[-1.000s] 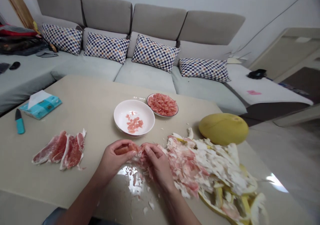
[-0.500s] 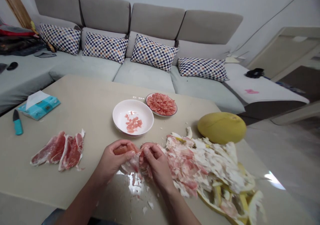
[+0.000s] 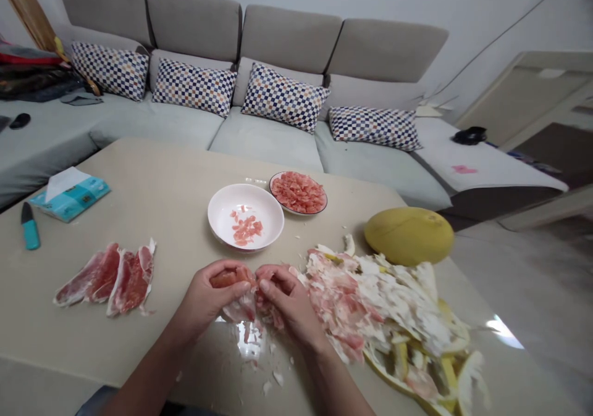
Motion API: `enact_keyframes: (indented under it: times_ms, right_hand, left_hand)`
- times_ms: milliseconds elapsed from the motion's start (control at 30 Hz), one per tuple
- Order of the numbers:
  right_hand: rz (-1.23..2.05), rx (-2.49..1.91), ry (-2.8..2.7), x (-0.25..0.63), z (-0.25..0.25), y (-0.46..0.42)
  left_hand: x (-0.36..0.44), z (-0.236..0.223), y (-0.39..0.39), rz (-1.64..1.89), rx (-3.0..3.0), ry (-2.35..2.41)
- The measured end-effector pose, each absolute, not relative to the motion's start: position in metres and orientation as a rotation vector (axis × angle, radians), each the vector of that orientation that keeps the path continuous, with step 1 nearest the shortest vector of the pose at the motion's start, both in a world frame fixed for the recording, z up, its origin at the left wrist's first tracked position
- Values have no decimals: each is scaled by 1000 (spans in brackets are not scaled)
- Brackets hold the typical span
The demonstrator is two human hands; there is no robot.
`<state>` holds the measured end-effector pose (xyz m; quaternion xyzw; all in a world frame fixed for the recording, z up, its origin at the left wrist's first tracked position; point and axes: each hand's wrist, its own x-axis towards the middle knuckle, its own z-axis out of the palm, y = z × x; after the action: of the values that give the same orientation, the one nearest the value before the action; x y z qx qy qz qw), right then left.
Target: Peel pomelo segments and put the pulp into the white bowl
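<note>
Between my hands is a pomelo segment (image 3: pixel 238 310) with pale membrane hanging from it. My left hand (image 3: pixel 210 295) is closed around its left side, and my right hand (image 3: pixel 290 299) pinches at its right edge, fingertips close to the left ones. Just beyond them stands a white bowl (image 3: pixel 217 221) with a few pink pulp pieces (image 3: pixel 247 229) in it. Behind that, a dark-rimmed plate is heaped with pink pomelo pulp (image 3: pixel 299 192). Two red pomelo segments (image 3: pixel 132 277) lie on the left. A pile of peeled membrane and pith (image 3: pixel 356 299) lies beside my right hand.
At the right are a whole yellow pomelo (image 3: pixel 410 236) and thick peel (image 3: pixel 393 379). A teal-handled knife (image 3: pixel 31 228) and a tissue pack (image 3: pixel 78 200) lie far left. Small scraps dot the table (image 3: pixel 162 181) below my hands. A grey sofa (image 3: pixel 264 135) stands behind.
My right fingers have shifted slightly at the segment's edge, closer to my left fingertips. My left hand keeps its hold; the bowl and plate stay in place.
</note>
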<state>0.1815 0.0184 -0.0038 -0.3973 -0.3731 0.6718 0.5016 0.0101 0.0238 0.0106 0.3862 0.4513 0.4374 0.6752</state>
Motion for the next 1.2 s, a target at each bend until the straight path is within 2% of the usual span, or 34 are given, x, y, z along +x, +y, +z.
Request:
enact_keyframes:
  times_ms: [633, 900, 1033, 1200]
  right_hand:
    - [1232, -1000, -615, 187, -17, 32]
    - [1497, -861, -526, 191, -8, 33]
    - [1518, -917, -608, 191, -13, 33]
    - [1213, -1125, -1057, 191, -6, 60]
  left_hand:
    - [9, 11, 24, 1118, 846, 1120]
    - [7, 11, 26, 1069, 816, 1021]
    - [4, 16, 26, 1066, 782, 984]
    - [2, 17, 28, 1121, 770, 939]
